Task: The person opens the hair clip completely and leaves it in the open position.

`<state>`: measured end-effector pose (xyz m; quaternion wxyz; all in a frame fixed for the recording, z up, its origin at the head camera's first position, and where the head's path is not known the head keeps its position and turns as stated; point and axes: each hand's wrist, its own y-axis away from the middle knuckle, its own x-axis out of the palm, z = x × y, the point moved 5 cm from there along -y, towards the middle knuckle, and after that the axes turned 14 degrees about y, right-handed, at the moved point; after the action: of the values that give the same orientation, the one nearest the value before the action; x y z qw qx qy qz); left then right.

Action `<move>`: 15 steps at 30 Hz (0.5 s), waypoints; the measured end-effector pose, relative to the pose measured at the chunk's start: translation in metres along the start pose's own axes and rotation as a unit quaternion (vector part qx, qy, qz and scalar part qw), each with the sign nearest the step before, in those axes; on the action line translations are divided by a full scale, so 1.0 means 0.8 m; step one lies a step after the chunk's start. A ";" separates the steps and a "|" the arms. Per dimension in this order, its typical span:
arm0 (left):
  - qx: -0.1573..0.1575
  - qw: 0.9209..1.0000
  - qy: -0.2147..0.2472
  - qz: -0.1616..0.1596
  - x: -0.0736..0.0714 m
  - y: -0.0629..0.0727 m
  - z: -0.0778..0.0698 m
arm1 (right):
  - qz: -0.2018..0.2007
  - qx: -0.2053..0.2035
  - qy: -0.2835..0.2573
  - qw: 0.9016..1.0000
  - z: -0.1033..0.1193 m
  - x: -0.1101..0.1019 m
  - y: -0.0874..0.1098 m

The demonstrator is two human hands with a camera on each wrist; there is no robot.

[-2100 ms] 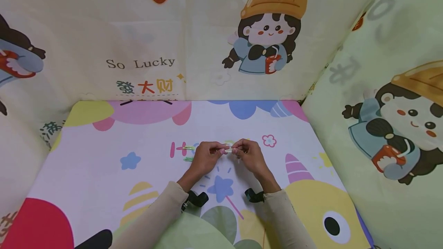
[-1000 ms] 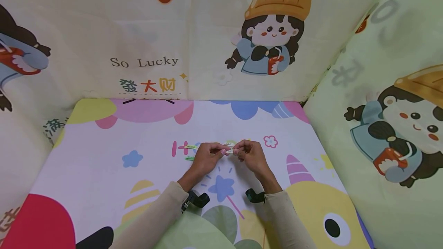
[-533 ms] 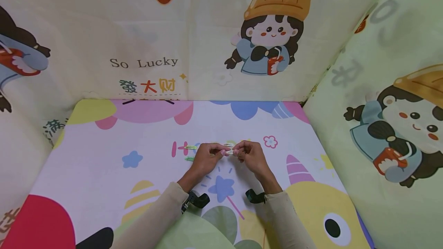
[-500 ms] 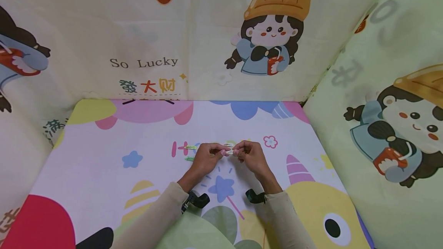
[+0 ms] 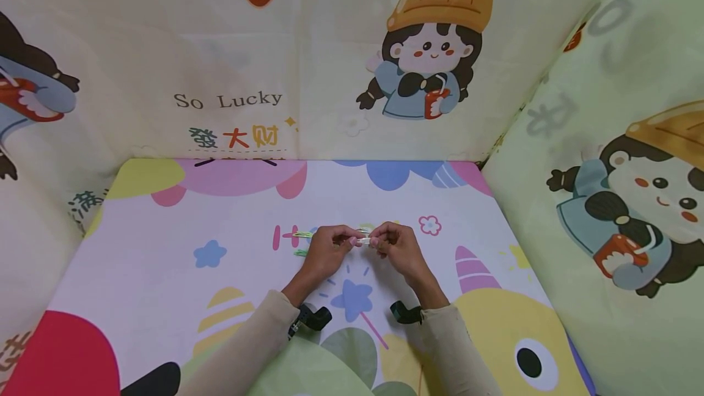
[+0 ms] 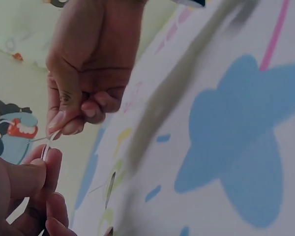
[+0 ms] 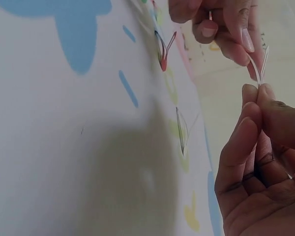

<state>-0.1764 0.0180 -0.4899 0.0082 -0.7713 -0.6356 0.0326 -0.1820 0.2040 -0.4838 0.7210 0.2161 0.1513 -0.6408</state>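
Between both hands, raised over the table, is a small white snap hair clip (image 7: 264, 64), its two arms spread apart. My left hand (image 5: 330, 252) pinches one end between thumb and forefinger. From the other side, my right hand (image 5: 400, 252) pinches the opposite end with thumb and fingertip, the other fingers curled in. Two green hair clips (image 5: 304, 234) lie on the table just left of the left hand, partly beside its fingers. Past the fingertips lies another pale hair clip (image 7: 181, 130) with its arms open. A red-looking hair clip (image 7: 164, 54), also spread, shows in the right wrist view.
A white tabletop cover (image 5: 165, 274) printed with bright cartoon shapes lies under the hands. Cream printed curtains (image 5: 324, 78) rise behind it and along both sides. Dark wrist cameras (image 5: 316, 318) sit on both wrists, at the beige sleeves.
Both hands stay almost in place, pinching the same white hair clip. The clip shows a slightly broader white face between the fingertips than half a second ago.
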 end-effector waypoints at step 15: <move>0.097 0.966 -0.239 -0.014 0.008 -0.001 -0.015 | 0.029 -0.033 0.023 0.999 -0.007 -0.002 0.001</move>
<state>-0.1750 0.0250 -0.4784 -0.0688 -0.7280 -0.6234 0.2769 -0.1807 0.2079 -0.4877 0.7426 0.2111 0.1828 -0.6088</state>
